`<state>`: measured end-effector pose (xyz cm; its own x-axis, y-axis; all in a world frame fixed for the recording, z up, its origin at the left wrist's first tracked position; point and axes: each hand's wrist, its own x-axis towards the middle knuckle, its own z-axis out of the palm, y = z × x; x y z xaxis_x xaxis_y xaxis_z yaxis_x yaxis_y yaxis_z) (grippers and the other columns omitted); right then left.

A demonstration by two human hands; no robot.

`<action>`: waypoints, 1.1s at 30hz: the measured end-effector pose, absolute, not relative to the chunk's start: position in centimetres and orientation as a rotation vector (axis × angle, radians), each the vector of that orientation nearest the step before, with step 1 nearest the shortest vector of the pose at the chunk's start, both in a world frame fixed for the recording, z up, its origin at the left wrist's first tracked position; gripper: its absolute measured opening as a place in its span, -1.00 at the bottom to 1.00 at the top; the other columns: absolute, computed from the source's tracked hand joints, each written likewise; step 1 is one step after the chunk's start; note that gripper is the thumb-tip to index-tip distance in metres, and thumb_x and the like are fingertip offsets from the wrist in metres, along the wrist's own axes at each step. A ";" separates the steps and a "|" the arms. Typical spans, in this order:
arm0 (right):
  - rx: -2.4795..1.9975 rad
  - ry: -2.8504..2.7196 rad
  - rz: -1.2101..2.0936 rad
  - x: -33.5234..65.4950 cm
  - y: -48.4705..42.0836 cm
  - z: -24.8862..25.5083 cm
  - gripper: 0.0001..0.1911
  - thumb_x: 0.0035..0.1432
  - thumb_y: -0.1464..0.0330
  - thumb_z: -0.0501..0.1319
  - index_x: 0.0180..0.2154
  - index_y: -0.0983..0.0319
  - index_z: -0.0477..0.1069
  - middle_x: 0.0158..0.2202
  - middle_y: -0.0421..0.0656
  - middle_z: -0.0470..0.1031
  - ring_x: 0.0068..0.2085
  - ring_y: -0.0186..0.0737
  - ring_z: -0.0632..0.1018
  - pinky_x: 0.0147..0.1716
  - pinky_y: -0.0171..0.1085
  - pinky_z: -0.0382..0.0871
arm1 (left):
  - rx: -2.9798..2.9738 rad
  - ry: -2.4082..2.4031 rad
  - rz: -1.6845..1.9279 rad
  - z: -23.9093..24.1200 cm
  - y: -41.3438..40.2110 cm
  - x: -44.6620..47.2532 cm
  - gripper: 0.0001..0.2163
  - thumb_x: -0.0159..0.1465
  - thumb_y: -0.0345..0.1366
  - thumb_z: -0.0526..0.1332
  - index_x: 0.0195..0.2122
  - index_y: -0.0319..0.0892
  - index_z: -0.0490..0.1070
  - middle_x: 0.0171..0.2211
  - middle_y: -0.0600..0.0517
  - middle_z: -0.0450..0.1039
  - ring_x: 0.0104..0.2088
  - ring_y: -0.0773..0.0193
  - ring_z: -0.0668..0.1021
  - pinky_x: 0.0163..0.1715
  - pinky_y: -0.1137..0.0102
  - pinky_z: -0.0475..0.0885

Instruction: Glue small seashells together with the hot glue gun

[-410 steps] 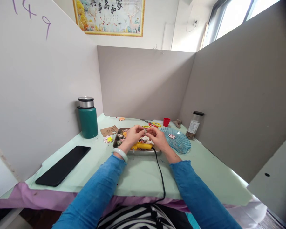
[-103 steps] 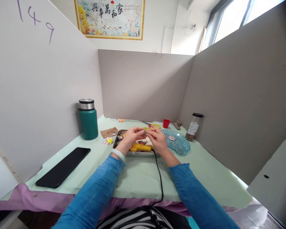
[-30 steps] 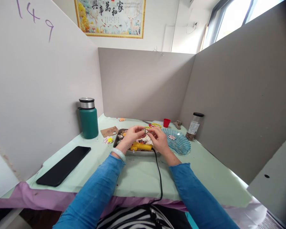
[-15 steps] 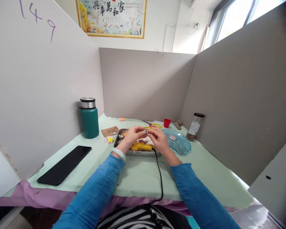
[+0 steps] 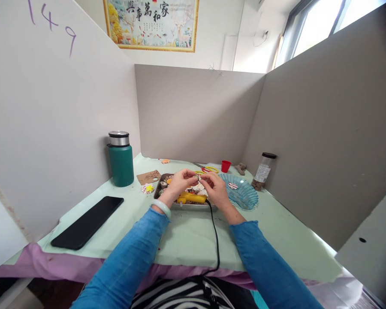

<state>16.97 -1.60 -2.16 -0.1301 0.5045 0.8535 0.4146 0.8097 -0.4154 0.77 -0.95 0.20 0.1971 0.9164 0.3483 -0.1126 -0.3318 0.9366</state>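
Over a metal tray [image 5: 193,207] of mixed small pieces, my two hands meet fingertip to fingertip. My left hand [image 5: 180,183], with a pale bangle [image 5: 161,207] at the wrist, pinches a small greenish-white piece [image 5: 198,177] whose kind is too small to make out. The fingers of my right hand [image 5: 214,189] are closed on the other side of the same piece. Below them a yellow glue gun [image 5: 191,198] lies across the tray, its black cord [image 5: 216,234] running down over the table's front edge.
Left stand a green bottle [image 5: 121,163] and a black phone-like slab [image 5: 88,222]. A brown card [image 5: 149,177] and a flower-like piece [image 5: 147,189] lie beside the tray. Right are a blue glass plate [image 5: 249,193], a red cup [image 5: 225,166] and a jar [image 5: 263,171]. Scissors [image 5: 209,169] lie behind; panels enclose the table.
My fingers have shifted slightly around the small piece, and a little more of its pale part shows between them. The things on the table stay in place.
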 end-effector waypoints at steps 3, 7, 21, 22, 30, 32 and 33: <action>-0.719 -1.734 0.100 17.0 -1.6 -2.1 -0.90 0.16 0.35 0.17 -0.27 0.20 0.43 -0.34 -0.17 0.41 -0.46 -0.33 0.38 -0.47 -0.29 0.29 | 1.490 0.801 1.324 0.4 -1.2 0.8 -0.77 0.01 -0.36 0.35 -0.32 -0.29 0.38 -0.42 0.02 0.45 -0.45 0.37 0.51 -0.36 0.39 0.42; -0.715 -1.753 0.128 17.0 -1.5 -2.1 -0.87 0.17 0.33 0.17 -0.26 0.19 0.46 -0.31 -0.15 0.43 -0.42 -0.31 0.41 -0.45 -0.29 0.30 | 1.503 0.788 1.338 0.4 -1.2 0.8 -0.78 -0.01 -0.36 0.35 -0.34 -0.28 0.39 -0.43 0.03 0.44 -0.45 0.37 0.49 -0.38 0.41 0.41; -0.680 -1.770 0.136 17.2 -0.9 -2.3 -0.86 0.17 0.33 0.16 -0.29 0.16 0.50 -0.32 -0.14 0.49 -0.27 -0.22 0.48 -0.23 -0.20 0.37 | 1.570 0.874 1.349 0.1 -1.2 1.0 -0.81 0.00 -0.36 0.33 -0.36 -0.28 0.40 -0.45 0.02 0.44 -0.45 0.36 0.48 -0.40 0.42 0.40; -0.684 -1.773 0.132 17.2 -0.9 -2.4 -0.85 0.17 0.33 0.16 -0.29 0.16 0.50 -0.32 -0.13 0.49 -0.27 -0.22 0.48 -0.22 -0.19 0.37 | 1.563 0.872 1.349 0.2 -1.3 1.0 -0.80 0.00 -0.36 0.33 -0.36 -0.28 0.40 -0.45 0.02 0.44 -0.45 0.36 0.49 -0.40 0.42 0.40; -0.677 -1.779 0.112 17.2 -1.1 -2.3 -0.86 0.19 0.33 0.15 -0.30 0.17 0.49 -0.33 -0.14 0.48 -0.27 -0.22 0.47 -0.23 -0.20 0.37 | 1.587 0.885 1.350 0.0 -1.1 0.9 -0.80 0.00 -0.35 0.34 -0.35 -0.28 0.41 -0.45 0.01 0.45 -0.45 0.35 0.49 -0.38 0.40 0.41; -0.668 -1.783 0.106 17.1 -1.1 -2.2 -0.86 0.19 0.35 0.14 -0.31 0.18 0.49 -0.34 -0.14 0.47 -0.28 -0.23 0.47 -0.24 -0.21 0.36 | 1.594 0.887 1.350 0.1 -1.2 0.9 -0.80 0.00 -0.35 0.33 -0.35 -0.28 0.41 -0.45 0.02 0.45 -0.44 0.35 0.49 -0.38 0.40 0.41; -0.666 -1.785 0.102 17.1 -1.2 -2.2 -0.86 0.19 0.35 0.15 -0.32 0.18 0.49 -0.35 -0.14 0.47 -0.28 -0.23 0.47 -0.25 -0.21 0.35 | 1.594 0.883 1.349 0.1 -1.2 0.9 -0.80 0.00 -0.34 0.33 -0.36 -0.28 0.41 -0.45 0.02 0.45 -0.44 0.35 0.49 -0.38 0.40 0.41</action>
<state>17.13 -1.19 -2.16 -0.1682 0.4849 0.8582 0.3842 0.8340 -0.3960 0.88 -1.19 0.08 0.1699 0.9059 0.3880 -0.0072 -0.3925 0.9197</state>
